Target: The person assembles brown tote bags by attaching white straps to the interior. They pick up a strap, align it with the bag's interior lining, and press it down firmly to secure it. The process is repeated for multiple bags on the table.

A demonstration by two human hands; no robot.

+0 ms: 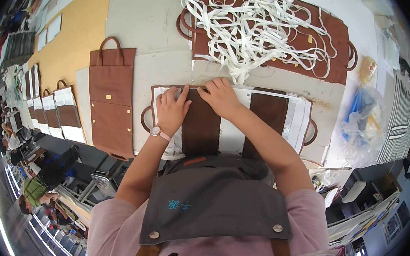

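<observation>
A flat brown and white fabric bag piece (264, 116) with brown handles at both ends lies on the grey work table (141, 20) in front of me. My left hand (171, 109), with a pink wristwatch, presses flat on its left white panel beside a brown strip. My right hand (222, 97) rests fingers-down on the top edge of the piece, near the middle. Neither hand grips anything; both lie flat on the fabric.
A tangle of white straps (252, 30) lies on a stack of brown bag pieces (329, 46) at the far side. A finished brown bag (111, 100) lies to the left, with several more (55, 110) beyond. Plastic-wrapped items (366, 122) sit at right. Other people work at lower left.
</observation>
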